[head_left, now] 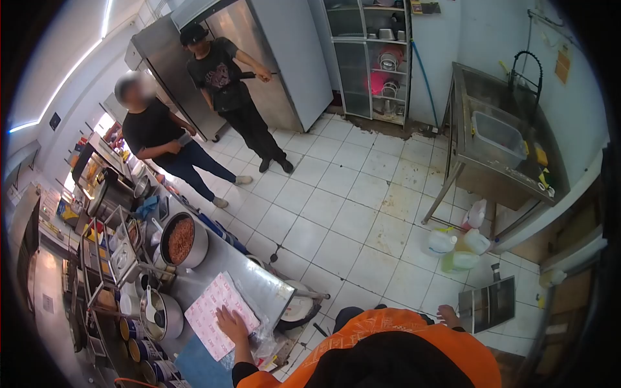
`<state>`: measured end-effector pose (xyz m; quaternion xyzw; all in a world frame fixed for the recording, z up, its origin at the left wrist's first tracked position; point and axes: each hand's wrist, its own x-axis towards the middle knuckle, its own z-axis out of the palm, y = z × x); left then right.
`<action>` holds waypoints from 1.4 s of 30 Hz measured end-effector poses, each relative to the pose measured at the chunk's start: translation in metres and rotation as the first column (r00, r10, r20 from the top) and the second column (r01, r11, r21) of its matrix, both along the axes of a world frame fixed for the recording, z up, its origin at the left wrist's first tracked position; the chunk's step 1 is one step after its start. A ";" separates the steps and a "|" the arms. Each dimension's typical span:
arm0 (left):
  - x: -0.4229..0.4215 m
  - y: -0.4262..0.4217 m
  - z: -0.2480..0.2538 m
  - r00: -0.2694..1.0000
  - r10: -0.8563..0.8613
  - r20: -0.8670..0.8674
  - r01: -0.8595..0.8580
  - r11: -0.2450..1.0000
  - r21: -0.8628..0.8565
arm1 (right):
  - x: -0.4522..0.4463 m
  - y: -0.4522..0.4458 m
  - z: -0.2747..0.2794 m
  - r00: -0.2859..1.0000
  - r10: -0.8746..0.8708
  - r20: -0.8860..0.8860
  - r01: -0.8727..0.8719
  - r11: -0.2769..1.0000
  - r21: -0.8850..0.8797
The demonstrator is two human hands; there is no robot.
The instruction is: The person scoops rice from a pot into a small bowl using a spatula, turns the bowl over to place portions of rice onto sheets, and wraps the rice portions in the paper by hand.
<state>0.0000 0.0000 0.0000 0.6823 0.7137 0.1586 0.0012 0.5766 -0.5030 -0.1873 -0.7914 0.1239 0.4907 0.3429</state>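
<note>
My left hand lies flat with fingers spread on a stack of pink-and-white printed paper sheets. Clear plastic wrap sticks out from beside and under the sheets. The stack rests on the steel table, near its end. My right hand hangs out to my side above the floor, fingers loosely bent and apart, with nothing visible in it. Further along the table stands a large pot of reddish-brown food. Left of the paper is a pot with a white ladle.
Two people stand beyond the table by a steel refrigerator. A steel sink holds a plastic tub. Jugs stand on the tiled floor below it. Several tins and a wire rack line the table's left side.
</note>
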 end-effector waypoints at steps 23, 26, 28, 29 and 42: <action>-0.014 0.002 -0.001 0.994 -0.082 0.073 0.076 0.994 0.080 | -0.133 0.361 0.337 0.325 0.537 0.778 -0.682 -0.437 0.586; -0.013 0.012 -0.014 0.994 -0.084 0.074 0.076 0.992 0.100 | -0.205 0.355 0.504 0.351 0.497 0.794 -0.227 -0.777 0.587; -0.007 0.017 -0.003 0.994 -0.077 0.072 0.070 0.993 0.096 | -0.260 0.360 0.517 0.457 0.408 0.790 -0.081 -0.866 0.494; -0.002 0.011 0.005 0.994 -0.074 0.079 0.067 0.994 0.084 | -0.290 0.357 0.513 0.511 0.375 0.773 -0.006 -0.898 0.440; -0.006 0.009 0.006 0.991 -0.092 0.099 0.088 0.995 0.047 | -0.322 0.357 0.514 0.650 0.310 0.694 -0.083 -0.879 0.470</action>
